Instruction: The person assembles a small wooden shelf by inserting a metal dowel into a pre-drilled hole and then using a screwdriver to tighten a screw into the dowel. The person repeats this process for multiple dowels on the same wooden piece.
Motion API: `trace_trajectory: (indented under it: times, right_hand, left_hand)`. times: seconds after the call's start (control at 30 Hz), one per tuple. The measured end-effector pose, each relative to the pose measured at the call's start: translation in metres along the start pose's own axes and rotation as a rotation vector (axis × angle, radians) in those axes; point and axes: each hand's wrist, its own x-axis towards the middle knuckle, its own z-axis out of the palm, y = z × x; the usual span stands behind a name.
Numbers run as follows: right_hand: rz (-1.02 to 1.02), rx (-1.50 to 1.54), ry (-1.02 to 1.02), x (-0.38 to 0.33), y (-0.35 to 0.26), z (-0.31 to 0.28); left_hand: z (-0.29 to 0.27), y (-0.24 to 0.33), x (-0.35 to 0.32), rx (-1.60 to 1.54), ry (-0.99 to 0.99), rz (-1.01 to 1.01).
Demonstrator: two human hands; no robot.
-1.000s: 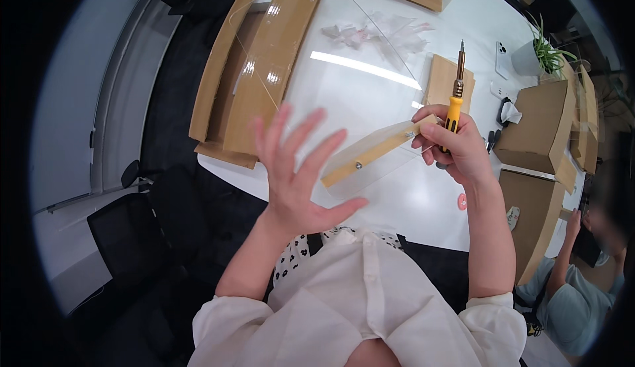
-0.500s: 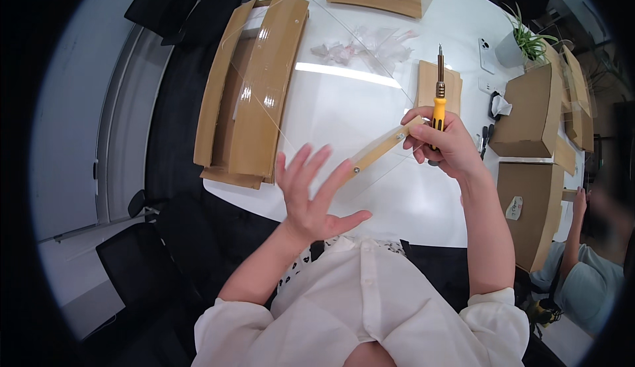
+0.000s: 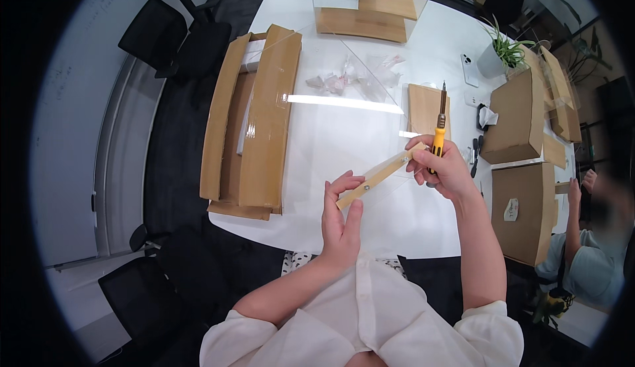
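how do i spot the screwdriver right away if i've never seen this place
Find the big white table, then the person's right hand over its right side. That hand holds a pale wooden strip and, upright in the picture, the screwdriver. Its yellow-and-black handle and long metal shaft set it apart from the strip.

Left hand (image 3: 341,236), earlier spread wide, now around lower end of wooden strip (image 3: 385,174).
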Motion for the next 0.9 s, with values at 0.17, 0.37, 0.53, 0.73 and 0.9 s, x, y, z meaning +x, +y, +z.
trace_trajectory:
  times: [0.17,0.37,0.53,0.73,0.9]
  right_hand:
    - [-0.035,0.003,0.030,-0.008,0.004,0.004]
    - [-0.067,-0.024,0.142,-0.031,0.019,0.028]
    - [-0.047,0.047,0.190,-0.050,0.032,0.050]
    - [-0.057,0.040,0.235,-0.051,0.037,0.060]
    - [-0.074,0.049,0.235,-0.051,0.041,0.061]
  left_hand:
    - [0.006,0.004,-0.003,-0.129,0.074,-0.062]
    - [-0.021,0.006,-0.002,-0.125,0.004,-0.075]
    - [-0.039,0.021,0.000,-0.079,-0.015,-0.018]
    - [-0.047,0.019,-0.002,-0.116,-0.025,-0.097]
    - [-0.052,0.006,-0.001,-0.151,-0.048,-0.045]
